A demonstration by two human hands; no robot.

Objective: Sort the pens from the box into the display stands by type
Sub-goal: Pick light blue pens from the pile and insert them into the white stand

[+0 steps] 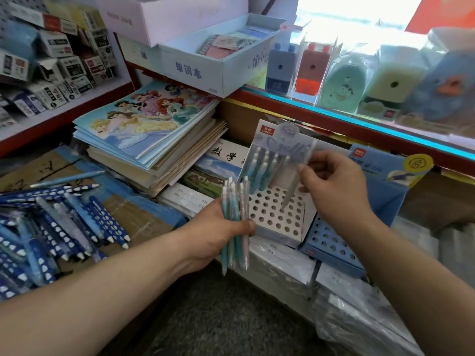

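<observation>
R grip [331,186] pinches one grey pen [291,188], thumb + fingers clamped on its upper half. Pen is tilted, tip down at a hole in the white stand [272,214] just below the grip, right part of the grid. L grip [218,227] is wrapped round a pen bundle [235,222], teal + pink, upright, just beside the stand's front-left edge. Standing pens [264,168] fill the back rows; the front rows' holes are open. Blue stand [331,242] sits under R wrist, against the white stand's right edge. Loose blue pens [64,222] lie on cardboard well left of L grip. Notebook stack [154,129] lies beyond L grip.
</observation>
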